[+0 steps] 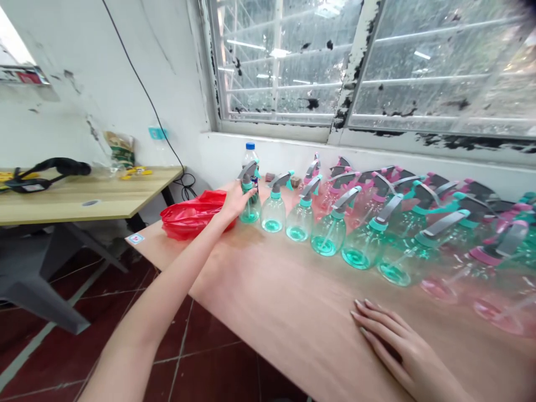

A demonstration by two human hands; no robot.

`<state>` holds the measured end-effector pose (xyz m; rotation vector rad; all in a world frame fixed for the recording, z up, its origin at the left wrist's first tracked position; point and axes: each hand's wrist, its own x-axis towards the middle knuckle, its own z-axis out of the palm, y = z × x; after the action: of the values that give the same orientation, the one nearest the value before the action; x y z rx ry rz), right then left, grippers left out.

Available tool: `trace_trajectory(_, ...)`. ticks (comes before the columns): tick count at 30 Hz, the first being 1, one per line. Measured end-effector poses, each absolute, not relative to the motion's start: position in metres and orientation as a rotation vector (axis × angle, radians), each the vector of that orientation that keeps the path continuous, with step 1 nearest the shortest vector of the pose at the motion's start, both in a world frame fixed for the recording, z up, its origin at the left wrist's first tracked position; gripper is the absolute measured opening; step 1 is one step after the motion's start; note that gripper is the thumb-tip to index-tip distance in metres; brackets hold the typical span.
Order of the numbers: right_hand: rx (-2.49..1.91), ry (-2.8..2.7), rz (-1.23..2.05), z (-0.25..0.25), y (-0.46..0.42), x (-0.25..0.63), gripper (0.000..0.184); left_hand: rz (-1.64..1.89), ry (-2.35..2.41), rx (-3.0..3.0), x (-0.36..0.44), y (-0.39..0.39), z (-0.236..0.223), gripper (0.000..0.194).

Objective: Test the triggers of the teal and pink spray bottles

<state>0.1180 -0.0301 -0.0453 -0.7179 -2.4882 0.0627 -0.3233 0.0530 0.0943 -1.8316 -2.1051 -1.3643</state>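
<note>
My left hand [239,199] reaches to the far end of a row and has its fingers around the neck of a green spray bottle [250,214] with a grey trigger head. The bottle stands upright, and part of it is hidden behind the fingers. To its right is another green spray bottle [273,215], first of several clear green ones along the row. My right hand [391,340] lies open on the table [268,290], fingers stretched out, holding nothing. Pink spray bottles [450,276] are nearest to it at the right.
A red plastic bag [188,215] lies left of the held bottle. Behind that bottle stands a clear bottle with a blue cap [250,146]. More pink and green sprayers crowd the window side. A second table [104,195] at the left carries a black headset [50,170].
</note>
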Motion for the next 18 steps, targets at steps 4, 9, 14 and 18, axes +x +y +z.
trace_trajectory(4, -0.713, -2.498, 0.057, -0.044, -0.03, 0.118, 0.037, -1.36, -2.129, -1.871, -0.333, 0.07, 0.082, 0.036)
trace_trajectory(9, -0.681, -2.507, -0.028, -0.041, -0.028, 0.117, 0.036, -1.378, -2.214, -1.795, -0.339, 0.07, 0.072, 0.055)
trace_trajectory(14, -0.623, -2.497, -0.089, -0.036, -0.028, 0.115, 0.033, -1.343, -2.259, -1.759, -0.334, 0.059, 0.07, 0.062)
trace_trajectory(18, -0.628, -2.498, -0.087, -0.038, -0.029, 0.116, 0.033, -1.264, -2.274, -1.839, -0.332, 0.058, 0.078, 0.047)
